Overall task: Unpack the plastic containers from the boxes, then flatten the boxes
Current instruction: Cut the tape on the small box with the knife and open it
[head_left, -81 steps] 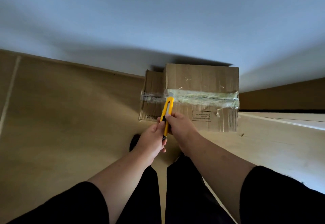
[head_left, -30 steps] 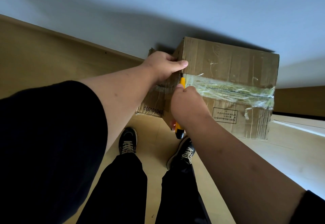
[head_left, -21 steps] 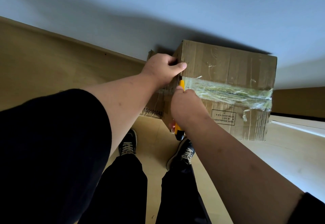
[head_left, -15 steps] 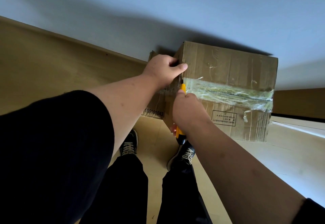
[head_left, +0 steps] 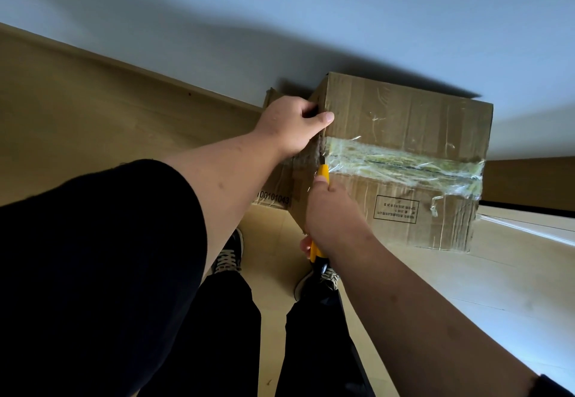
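A sealed brown cardboard box (head_left: 401,122) stands on the floor against the wall, with a strip of clear tape (head_left: 401,164) across its top seam. My left hand (head_left: 292,127) grips the box's upper left corner, thumb on the top face. My right hand (head_left: 331,210) grips a yellow utility knife (head_left: 322,173), whose tip sits at the left end of the tape. A second, lower cardboard box (head_left: 275,191) stands behind and left of the first, mostly hidden. No plastic containers are visible.
The pale wood floor (head_left: 93,122) stretches left and in front. A white wall (head_left: 280,23) runs behind the boxes. My two shoes, the left one (head_left: 228,256), stand just before the box. A pale raised surface (head_left: 513,272) lies to the right.
Since 2.7 s ago I have stepped close and my left hand has left the knife and taken the box's corner. In the last second the knife has slid slightly down the box's left edge.
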Available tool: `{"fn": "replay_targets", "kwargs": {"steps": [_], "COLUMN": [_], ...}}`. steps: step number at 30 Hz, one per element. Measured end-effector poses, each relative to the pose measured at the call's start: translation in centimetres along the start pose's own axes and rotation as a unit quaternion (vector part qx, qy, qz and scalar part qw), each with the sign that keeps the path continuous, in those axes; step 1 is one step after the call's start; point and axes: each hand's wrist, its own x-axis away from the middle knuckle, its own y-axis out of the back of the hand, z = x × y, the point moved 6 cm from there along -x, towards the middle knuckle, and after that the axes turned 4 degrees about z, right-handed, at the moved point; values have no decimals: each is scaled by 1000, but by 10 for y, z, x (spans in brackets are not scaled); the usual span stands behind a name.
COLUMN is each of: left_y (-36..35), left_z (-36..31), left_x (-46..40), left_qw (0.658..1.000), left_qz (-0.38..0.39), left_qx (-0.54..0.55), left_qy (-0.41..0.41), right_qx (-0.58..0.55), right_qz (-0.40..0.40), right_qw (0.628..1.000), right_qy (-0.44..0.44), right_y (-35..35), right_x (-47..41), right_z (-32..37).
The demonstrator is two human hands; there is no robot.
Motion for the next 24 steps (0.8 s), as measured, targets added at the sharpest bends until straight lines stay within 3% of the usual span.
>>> {"fn": "replay_targets", "kwargs": {"steps": [6,13,21,24], "left_y": [0,2,0,-2], "left_z": [-4,-7,-6,-1], "left_x": [5,8,13,17], "left_qw": [1000,1000,998,995], "left_qz": [-2,-2,-1,-11], "left_qx": [-12,-18,46,83], "left_qy": [9,16,32,46], "right_qx": [54,108,-169,-199], "right_qz": [-11,34,5,-13], "right_qw": [998,993,985,979], "right_qy": [18,39,24,53], "right_y": [-15,-23,-23,-12], "right_x": [2,7,15,15], "right_z": [-11,-10,-39,-51]}}
